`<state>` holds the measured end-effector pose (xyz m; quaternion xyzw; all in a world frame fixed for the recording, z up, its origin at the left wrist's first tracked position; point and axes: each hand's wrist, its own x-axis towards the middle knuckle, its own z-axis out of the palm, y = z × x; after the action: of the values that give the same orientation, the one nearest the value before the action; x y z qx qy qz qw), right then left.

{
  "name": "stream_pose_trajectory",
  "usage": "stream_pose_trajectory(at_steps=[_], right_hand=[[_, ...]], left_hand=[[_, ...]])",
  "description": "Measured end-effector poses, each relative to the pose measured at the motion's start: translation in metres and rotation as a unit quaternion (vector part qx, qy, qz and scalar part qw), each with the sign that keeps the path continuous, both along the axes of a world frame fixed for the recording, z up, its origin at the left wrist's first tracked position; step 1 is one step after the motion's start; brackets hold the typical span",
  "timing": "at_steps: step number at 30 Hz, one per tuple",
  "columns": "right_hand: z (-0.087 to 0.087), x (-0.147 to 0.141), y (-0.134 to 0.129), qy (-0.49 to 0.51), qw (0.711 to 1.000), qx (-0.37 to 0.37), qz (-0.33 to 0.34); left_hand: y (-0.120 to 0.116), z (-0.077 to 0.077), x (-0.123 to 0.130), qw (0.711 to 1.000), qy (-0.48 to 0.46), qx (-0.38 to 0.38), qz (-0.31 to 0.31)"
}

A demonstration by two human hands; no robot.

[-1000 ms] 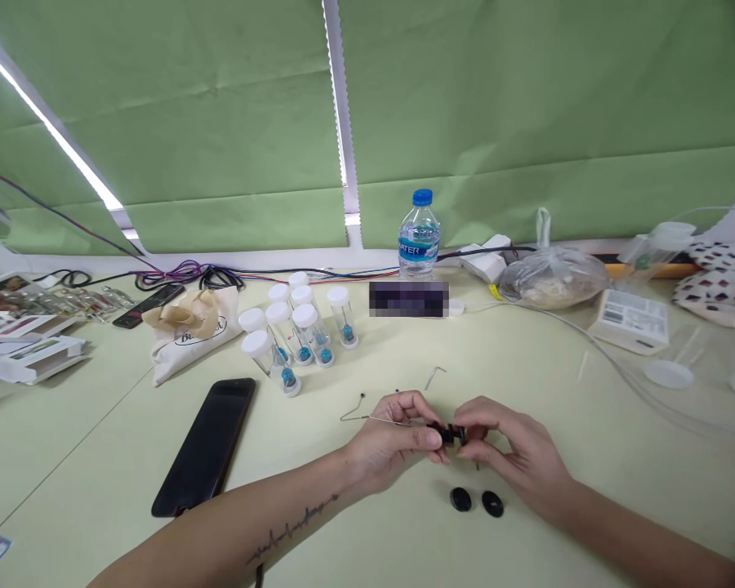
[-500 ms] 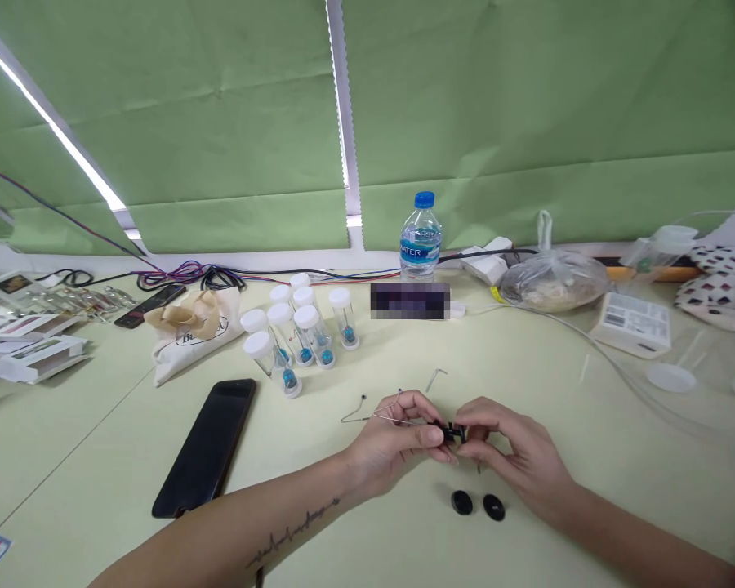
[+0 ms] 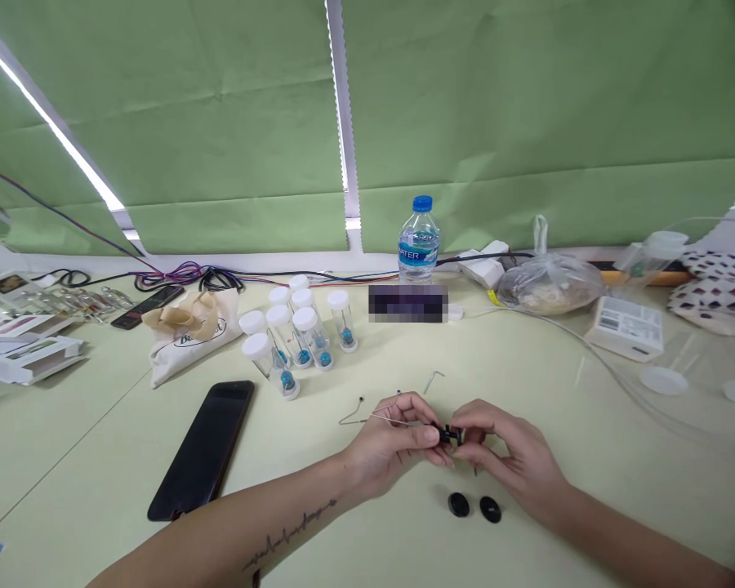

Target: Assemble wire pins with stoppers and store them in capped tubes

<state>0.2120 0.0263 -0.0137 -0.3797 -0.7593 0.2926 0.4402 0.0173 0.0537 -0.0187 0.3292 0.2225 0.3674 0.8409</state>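
Between the fingertips of my left hand is a small black part, gripped at its left end. My right hand is closed in a pinch on the right end of that same part. Thin bent metal wires with small dark tips stick out leftward past my left hand; whether they join the black part is hidden. Below the hands, two round black discs lie side by side on the table. A small L-shaped metal key rests just beyond my left fingers.
Several clear tubes with white caps and blue pieces inside stand left of centre. Nearby are a black phone and a cloth bag. Behind stand a water bottle and a tied plastic bag. A pale cable crosses the right side.
The whole view has shifted slightly, so things appear a little further left. Both hands keep the same hold on the black part.
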Motion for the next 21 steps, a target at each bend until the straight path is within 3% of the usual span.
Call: stream_pose_trajectory(at_steps=[13,21], right_hand=[[0.0017,-0.002,0.0008,-0.003,1.0,0.018,0.015],[-0.0062,0.0053,-0.0003,0.005,1.0,-0.025,-0.008]], left_hand=[[0.0001,-0.0012,0.0005,1.0,0.0,0.004,-0.001],[-0.0002,0.0003,-0.0004,0.998,0.002,-0.002,0.057]])
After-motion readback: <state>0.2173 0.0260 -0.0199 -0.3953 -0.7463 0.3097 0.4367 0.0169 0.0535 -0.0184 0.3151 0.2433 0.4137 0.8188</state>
